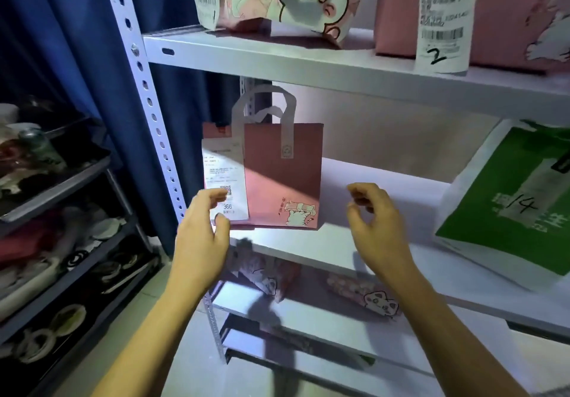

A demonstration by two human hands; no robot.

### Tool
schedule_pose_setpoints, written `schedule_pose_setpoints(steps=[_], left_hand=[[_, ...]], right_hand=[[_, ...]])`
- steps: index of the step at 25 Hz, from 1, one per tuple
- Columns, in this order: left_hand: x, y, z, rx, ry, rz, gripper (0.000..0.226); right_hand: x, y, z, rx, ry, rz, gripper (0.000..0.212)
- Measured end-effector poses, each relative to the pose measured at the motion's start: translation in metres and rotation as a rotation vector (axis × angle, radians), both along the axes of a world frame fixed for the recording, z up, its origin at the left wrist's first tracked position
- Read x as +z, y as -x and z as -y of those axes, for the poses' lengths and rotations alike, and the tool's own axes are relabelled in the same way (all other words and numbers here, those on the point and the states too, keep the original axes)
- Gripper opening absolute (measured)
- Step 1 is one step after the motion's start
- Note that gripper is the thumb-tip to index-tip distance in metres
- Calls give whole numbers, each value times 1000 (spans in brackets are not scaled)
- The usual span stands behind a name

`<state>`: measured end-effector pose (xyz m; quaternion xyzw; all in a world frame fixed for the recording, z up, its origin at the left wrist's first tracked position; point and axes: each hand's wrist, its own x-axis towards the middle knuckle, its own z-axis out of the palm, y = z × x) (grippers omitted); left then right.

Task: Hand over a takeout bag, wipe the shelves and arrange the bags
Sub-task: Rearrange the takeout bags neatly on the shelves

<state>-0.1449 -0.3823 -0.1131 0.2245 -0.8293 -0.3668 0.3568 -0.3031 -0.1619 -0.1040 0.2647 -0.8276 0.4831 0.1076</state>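
Fingers (216,194) loosely curled, both hands flank the pink bag (282,177).

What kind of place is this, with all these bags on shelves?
Probably a pickup or storage corner for takeout orders. A white metal rack holds paper bags with printed receipts: a pink bag with an order slip, and a green bag hand-numbered 14.

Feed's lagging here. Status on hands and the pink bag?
Left hand, right hand open, empty. Pink handled takeout bag upright on white middle shelf. Nothing blocking.
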Motion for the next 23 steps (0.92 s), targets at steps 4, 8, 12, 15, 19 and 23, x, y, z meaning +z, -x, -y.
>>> schedule_pose_setpoints(steps=[4, 8, 12, 15, 19, 23], left_hand=[[-32, 0, 34, 65, -158, 34, 50], [-51, 12, 55, 38, -159, 110, 59], [-60, 26, 66, -50, -236, 134, 63], [-65, 32, 73, -83, -229, 139, 66], [-72, 48, 64, -189, -269, 116, 65], [-78, 80, 41, -289, -223, 112, 63]], right_hand=[[-32, 13, 32, 4, -54, 136, 32], [-43, 26, 64, 7, -36, 256, 40], [-50, 29, 84, 26, 34, 404, 41], [-54, 31, 86, 34, 50, 429, 40], [-56, 39, 72, -60, 68, 458, 32], [-54, 48, 40, -171, 174, 480, 27]])
